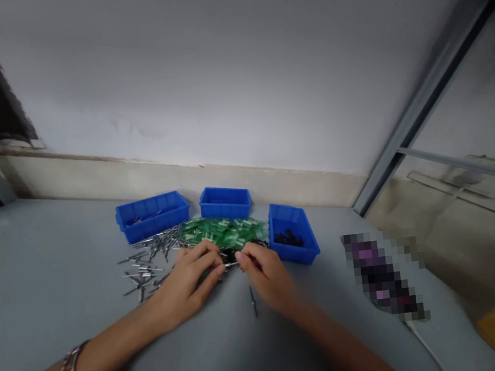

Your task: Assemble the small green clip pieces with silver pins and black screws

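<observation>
A thin metal rod (231,264) runs between my two hands over the middle of the table. My left hand (196,273) is closed on its left end, wearing bracelets at the wrist. Finger and thumb of my right hand (264,272) pinch the right end. Just beyond them lies a heap of green plastic pieces or packets (221,231), with small black parts partly hidden behind my fingers. Loose metal rods (143,270) are strewn left of my left hand. A single dark-tipped rod (253,302) rests on the table below my right hand.
Three blue bins stand around the heap: a left bin (156,223) with some rods, a middle bin (228,210), and a right bin (299,257) holding small black parts. A pixelated object (383,277) with a white cable (427,349) lies at right. A wall (222,123) rises behind.
</observation>
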A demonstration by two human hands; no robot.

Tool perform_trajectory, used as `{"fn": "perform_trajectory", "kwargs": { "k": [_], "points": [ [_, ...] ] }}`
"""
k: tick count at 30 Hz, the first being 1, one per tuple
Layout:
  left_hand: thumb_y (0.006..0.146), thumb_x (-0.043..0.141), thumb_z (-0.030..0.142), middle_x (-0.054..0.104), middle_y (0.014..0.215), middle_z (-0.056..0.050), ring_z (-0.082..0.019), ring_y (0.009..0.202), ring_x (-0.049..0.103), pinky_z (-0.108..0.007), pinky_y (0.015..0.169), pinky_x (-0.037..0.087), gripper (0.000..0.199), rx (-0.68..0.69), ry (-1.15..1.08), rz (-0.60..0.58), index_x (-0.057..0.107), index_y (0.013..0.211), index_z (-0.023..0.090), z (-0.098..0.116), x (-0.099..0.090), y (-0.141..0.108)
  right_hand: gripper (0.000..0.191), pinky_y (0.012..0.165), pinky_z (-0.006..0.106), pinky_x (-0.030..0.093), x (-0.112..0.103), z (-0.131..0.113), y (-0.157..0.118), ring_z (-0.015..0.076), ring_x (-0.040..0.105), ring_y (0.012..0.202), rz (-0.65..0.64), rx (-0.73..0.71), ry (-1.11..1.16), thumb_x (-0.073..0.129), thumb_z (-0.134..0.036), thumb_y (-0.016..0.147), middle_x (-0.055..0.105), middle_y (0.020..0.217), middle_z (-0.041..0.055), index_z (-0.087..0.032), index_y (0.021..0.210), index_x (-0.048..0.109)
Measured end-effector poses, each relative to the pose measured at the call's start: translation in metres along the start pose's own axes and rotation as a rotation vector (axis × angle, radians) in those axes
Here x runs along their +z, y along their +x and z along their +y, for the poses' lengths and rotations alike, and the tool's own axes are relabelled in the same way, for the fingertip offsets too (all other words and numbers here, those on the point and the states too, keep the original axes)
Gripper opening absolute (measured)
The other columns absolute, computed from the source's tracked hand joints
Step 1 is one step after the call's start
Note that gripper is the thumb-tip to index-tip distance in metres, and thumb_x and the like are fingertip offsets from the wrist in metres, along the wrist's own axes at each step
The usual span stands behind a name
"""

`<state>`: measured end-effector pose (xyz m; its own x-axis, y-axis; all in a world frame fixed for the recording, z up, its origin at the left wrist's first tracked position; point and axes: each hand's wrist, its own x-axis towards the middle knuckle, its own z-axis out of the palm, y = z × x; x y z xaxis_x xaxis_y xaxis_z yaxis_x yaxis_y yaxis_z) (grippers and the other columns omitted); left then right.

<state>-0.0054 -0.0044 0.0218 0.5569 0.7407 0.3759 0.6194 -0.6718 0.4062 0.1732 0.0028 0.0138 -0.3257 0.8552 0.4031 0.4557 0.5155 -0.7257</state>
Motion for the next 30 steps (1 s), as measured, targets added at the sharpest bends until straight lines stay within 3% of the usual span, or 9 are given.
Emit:
{"fn": "perform_trajectory", "kwargs": {
  "k": [3,9,16,23,28,30],
  "points": [
    [0.091,0.035,0.025,0.051,0.098,-0.004,-0.018,0.091,0.047,-0.032,0.079,0.035,0.017,0.023,-0.004,-0.028,0.051,0.087,0.020,0.0003,0.0009,-0.0007,0.026,0.056,0.023,0.030,-0.0009,-0.0004,0.0001,0.0104,0.041,0.058,0.016,0.014,0.009,0.036,-0.028,0.087,0.042,0.060,-0.0029,-0.019,0.062,0.038],
    [0.090,0.034,0.024,0.051,0.092,-0.003,-0.018,0.087,0.049,-0.032,0.076,0.034,0.019,-0.028,0.009,0.063,0.050,0.082,0.018,0.0009,-0.0036,0.0006,0.026,0.055,0.022,0.028,0.0024,0.0009,-0.0003,0.0095,0.038,0.056,-0.059,0.013,-0.005,0.040,-0.027,0.086,0.038,0.057,-0.0042,-0.019,0.061,0.037],
    [0.091,0.033,0.025,0.051,0.098,-0.004,-0.019,0.090,0.047,-0.034,0.077,0.035,0.019,0.024,0.034,-0.019,0.050,0.084,0.020,-0.0002,-0.0007,-0.0002,0.027,0.054,0.023,0.030,-0.0013,-0.0023,0.0004,0.0100,0.040,0.056,0.006,0.010,0.016,0.037,-0.029,0.087,0.040,0.058,-0.0033,-0.019,0.061,0.039],
    [0.090,0.033,0.026,0.053,0.089,-0.004,-0.018,0.083,0.049,-0.032,0.073,0.034,0.023,0.008,0.043,0.104,0.051,0.079,0.018,0.0009,-0.0048,0.0001,0.027,0.055,0.023,0.029,0.0013,-0.0011,-0.0017,0.0099,0.040,0.058,-0.077,-0.006,-0.016,0.038,-0.026,0.086,0.040,0.058,-0.0037,-0.019,0.060,0.036],
    [0.090,0.034,0.026,0.055,0.090,-0.003,-0.017,0.083,0.050,-0.030,0.072,0.036,0.022,0.050,0.047,0.039,0.053,0.080,0.019,0.0006,-0.0034,0.0002,0.028,0.054,0.023,0.029,-0.0003,-0.0041,-0.0003,0.0101,0.039,0.056,-0.001,0.004,-0.016,0.037,-0.028,0.086,0.039,0.057,-0.0035,-0.019,0.060,0.036],
    [0.089,0.035,0.026,0.055,0.091,-0.003,-0.017,0.085,0.051,-0.030,0.074,0.036,0.021,0.059,0.062,0.084,0.053,0.081,0.019,-0.0049,-0.0075,0.0015,0.027,0.054,0.022,0.030,-0.0001,-0.0040,-0.0002,0.0101,0.040,0.056,0.000,0.023,-0.016,0.037,-0.030,0.087,0.041,0.058,-0.0033,-0.019,0.061,0.038]
  ]
}}
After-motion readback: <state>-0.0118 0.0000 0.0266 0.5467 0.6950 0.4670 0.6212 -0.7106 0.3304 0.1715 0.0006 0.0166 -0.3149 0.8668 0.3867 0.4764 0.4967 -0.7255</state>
